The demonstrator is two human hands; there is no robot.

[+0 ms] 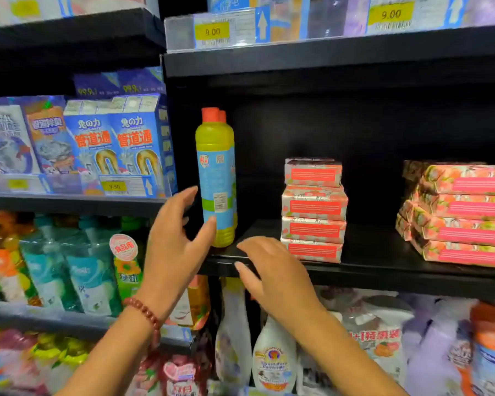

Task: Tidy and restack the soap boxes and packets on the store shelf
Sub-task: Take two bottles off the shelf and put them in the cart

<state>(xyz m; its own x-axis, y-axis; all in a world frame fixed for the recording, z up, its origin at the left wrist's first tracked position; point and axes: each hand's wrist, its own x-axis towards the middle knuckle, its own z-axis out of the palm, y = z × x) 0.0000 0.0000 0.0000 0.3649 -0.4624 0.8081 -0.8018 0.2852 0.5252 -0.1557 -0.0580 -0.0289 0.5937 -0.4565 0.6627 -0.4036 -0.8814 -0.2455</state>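
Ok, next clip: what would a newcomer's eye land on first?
A tall yellow bottle with a red cap stands upright at the left end of the black shelf, the open left hand beside it. Further right sit two stacks of pink floral soap boxes, the mid-shelf stack four high, the right stack skewed.

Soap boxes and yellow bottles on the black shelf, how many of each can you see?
Left pile of soap boxes: 4
Right pile of soap boxes, front row: 4, more partly hidden behind
Yellow bottles: 2, one behind the other
Total: 10 in plain sight
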